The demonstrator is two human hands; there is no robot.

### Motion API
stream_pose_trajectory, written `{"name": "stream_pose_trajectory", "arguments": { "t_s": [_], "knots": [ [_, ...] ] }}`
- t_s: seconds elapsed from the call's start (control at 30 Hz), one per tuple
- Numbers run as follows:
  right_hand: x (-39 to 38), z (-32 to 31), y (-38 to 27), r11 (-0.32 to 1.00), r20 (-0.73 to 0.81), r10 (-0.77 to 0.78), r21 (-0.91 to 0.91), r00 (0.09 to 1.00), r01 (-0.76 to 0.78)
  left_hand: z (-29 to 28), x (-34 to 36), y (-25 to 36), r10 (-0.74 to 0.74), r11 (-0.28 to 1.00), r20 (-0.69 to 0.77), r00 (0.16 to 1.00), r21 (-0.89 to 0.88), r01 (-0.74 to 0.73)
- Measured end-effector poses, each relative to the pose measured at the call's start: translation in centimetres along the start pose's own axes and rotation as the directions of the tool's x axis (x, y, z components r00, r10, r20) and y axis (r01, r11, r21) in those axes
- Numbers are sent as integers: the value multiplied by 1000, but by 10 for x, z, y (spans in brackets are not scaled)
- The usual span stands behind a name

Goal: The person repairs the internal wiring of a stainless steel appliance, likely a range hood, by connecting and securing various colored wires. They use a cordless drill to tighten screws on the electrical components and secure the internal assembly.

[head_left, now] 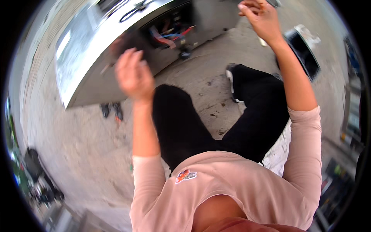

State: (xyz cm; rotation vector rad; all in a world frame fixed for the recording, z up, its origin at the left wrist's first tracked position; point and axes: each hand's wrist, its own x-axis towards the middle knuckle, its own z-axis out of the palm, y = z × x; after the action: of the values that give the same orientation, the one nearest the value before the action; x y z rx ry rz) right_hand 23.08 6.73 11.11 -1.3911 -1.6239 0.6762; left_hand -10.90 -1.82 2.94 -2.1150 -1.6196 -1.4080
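Observation:
My left hand, blurred by motion, is raised in front of a grey metal appliance casing, its loosely bent fingers apart and holding nothing visible. The casing has a bright top edge and a dark opening with red and blue wires inside. At the top right, my right hand is up near the casing's far end, fingers curled with thumb and index close together; whatever they may hold is too small to make out. My bent legs in black trousers are below the hands.
A black tray with crumpled white material lies on the concrete floor at right. Dark tools sit beside the casing's lower left corner. Dark equipment stands at the far left, more clutter at the far right.

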Motion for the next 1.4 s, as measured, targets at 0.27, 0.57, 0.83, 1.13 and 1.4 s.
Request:
{"name": "stream_pose_trajectory", "arguments": {
  "t_s": [0.27,0.57,0.83,1.13,1.4],
  "knots": [
    [-110,-157,55,979,-453,170,-22,875,-202,-15,61,-8,249,960,-85,965,156,-234],
    [-339,-221,86,836,-710,423,65,563,-545,13,66,16,317,942,8,948,110,-316],
    [-412,-239,79,708,-772,493,88,402,-701,13,85,41,378,926,-4,926,-14,-378],
    [-258,-248,98,917,-558,311,-37,769,-397,-77,27,-31,233,968,311,921,15,-250],
    [-97,-140,52,992,-196,107,-47,975,-119,-297,-263,-129,-840,440,-78,537,479,759]
  ]
}}
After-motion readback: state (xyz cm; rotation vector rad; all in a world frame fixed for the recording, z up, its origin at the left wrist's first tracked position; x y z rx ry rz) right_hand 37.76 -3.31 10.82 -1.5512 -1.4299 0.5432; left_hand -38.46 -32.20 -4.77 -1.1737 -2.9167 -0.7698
